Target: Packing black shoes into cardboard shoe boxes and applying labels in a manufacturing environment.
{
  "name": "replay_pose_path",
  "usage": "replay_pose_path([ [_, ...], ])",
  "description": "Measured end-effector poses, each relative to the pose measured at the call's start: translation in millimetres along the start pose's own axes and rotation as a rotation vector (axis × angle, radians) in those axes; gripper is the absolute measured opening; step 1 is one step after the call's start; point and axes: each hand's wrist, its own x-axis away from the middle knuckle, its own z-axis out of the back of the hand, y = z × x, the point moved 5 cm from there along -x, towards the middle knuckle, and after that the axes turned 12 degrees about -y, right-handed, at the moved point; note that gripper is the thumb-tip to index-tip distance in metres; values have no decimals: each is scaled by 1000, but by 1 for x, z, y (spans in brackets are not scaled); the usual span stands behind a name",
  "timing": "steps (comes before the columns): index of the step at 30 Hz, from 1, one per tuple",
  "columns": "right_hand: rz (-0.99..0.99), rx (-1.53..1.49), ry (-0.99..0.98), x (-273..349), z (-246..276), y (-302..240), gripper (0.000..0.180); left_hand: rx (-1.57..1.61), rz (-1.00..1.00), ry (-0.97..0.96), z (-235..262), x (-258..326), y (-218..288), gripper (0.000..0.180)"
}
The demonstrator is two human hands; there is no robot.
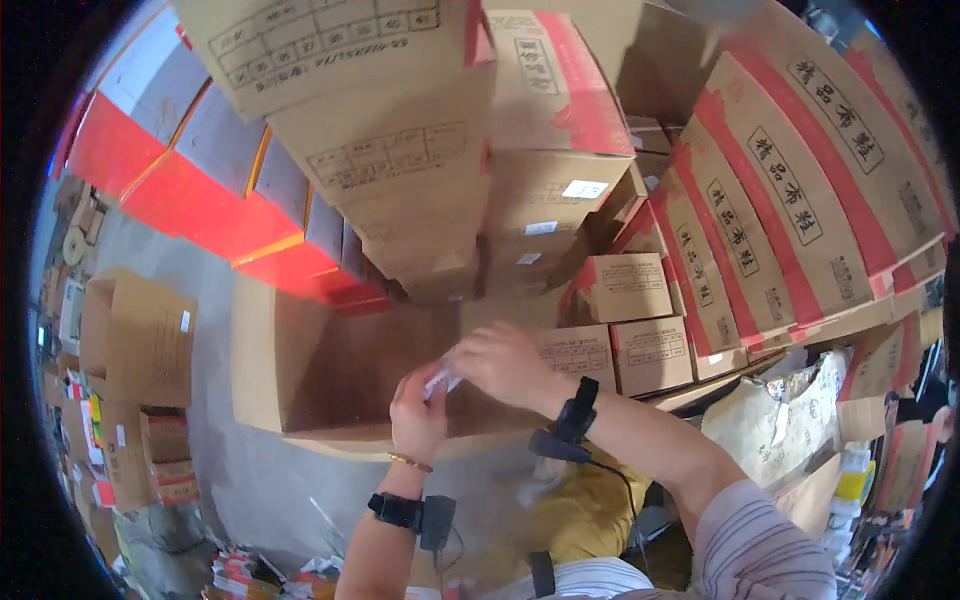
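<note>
My left hand (417, 405) and my right hand (500, 362) meet over the near side of a large open cardboard carton (262, 352). Between them is a small, whitish, partly see-through piece (441, 379), like a bit of film or a label; its kind cannot be made out. Fingers of both hands are closed on it, the left from below and the right from above. Small brown boxes with printed tables, such as one shoebox-sized box (650, 352), lie just right of my right hand. The carton's inside looks bare brown where it shows.
A tall stack of brown boxes (390, 160) rises behind the carton. Red and grey boxes (200, 190) stand left of it. Brown boxes with red stripes (780, 190) line the right. An open carton (150, 335) stands at far left; a torn white sack (785, 420) lies at right.
</note>
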Motion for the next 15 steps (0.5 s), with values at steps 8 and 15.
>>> replay_pose_path([
  [8, -501, -456, 46, 18, 17, 115, 11, -66, 111, 40, 5, 4, -9, 35],
  [15, -379, 4, -1108, 35, -102, 219, 46, -134, 83, 4, -7, -8, 1, 34],
])
